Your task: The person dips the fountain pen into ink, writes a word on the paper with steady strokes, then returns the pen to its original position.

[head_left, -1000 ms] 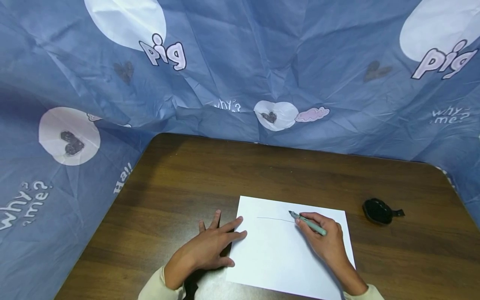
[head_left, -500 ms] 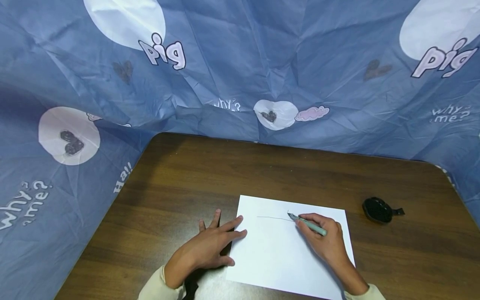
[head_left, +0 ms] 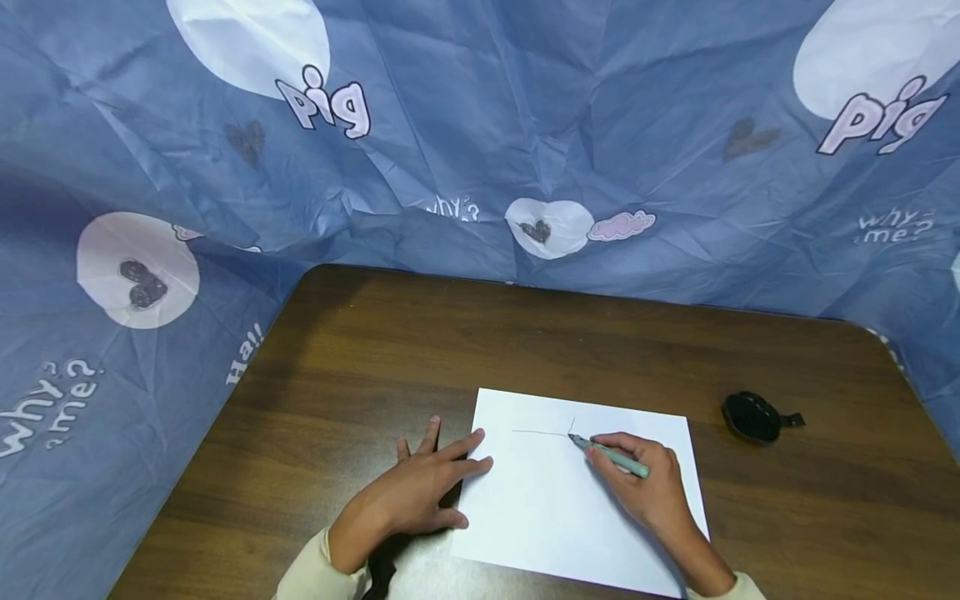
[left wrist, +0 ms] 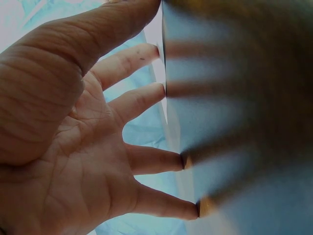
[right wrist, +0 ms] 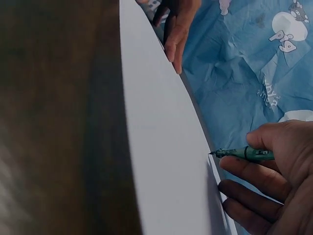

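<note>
On the tabletop (head_left: 390,350), at 5 o'clock in my head view: one white paper sheet (head_left: 555,525), bearing thin pen lines (head_left: 540,432) between its 11 and 12. At its 3 o'clock, right hand (head_left: 651,482), pinching one green pen (head_left: 624,462). At its 9, left hand (head_left: 420,493), fingers spread, grasping nothing, some fingertips touching the sheet. At its 2, well apart, I log one round black object (head_left: 752,417).
</note>
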The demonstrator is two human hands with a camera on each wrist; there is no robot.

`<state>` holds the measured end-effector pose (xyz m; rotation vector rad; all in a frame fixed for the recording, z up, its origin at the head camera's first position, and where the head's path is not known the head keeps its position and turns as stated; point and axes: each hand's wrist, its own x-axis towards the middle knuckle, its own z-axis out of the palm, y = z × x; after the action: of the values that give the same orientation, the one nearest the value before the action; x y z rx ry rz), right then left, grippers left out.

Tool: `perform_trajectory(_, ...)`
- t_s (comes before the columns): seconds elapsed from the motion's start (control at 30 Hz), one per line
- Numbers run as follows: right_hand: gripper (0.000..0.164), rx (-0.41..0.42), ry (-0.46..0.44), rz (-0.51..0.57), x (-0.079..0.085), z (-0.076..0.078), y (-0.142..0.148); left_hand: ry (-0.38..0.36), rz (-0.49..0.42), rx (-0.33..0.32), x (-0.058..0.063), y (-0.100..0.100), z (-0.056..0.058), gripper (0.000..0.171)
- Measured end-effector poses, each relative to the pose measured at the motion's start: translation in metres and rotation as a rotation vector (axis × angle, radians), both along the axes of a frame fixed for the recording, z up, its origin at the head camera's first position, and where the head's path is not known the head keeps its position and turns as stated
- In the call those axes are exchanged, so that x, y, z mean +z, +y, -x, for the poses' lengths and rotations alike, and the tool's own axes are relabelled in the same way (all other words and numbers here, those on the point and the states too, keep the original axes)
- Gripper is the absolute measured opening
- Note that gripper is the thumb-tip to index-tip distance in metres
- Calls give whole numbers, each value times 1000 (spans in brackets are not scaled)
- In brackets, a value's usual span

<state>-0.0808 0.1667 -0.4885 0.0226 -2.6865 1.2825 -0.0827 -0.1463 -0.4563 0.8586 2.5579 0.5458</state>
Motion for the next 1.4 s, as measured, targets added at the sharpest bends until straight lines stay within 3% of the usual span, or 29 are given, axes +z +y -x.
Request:
perform_trajectory(0.63, 14, 43, -1, -19, 1, -25, -19, -6, 4, -2, -2, 0, 2, 72)
perform_trajectory(0.87, 13, 69, -42, 3, 2, -36, -31, 5, -1, -6, -2, 0, 2, 71)
perform_trajectory(1.4, 12, 211, -90, 41, 0, -50, -49, 0, 3, 8, -2, 0, 1, 71)
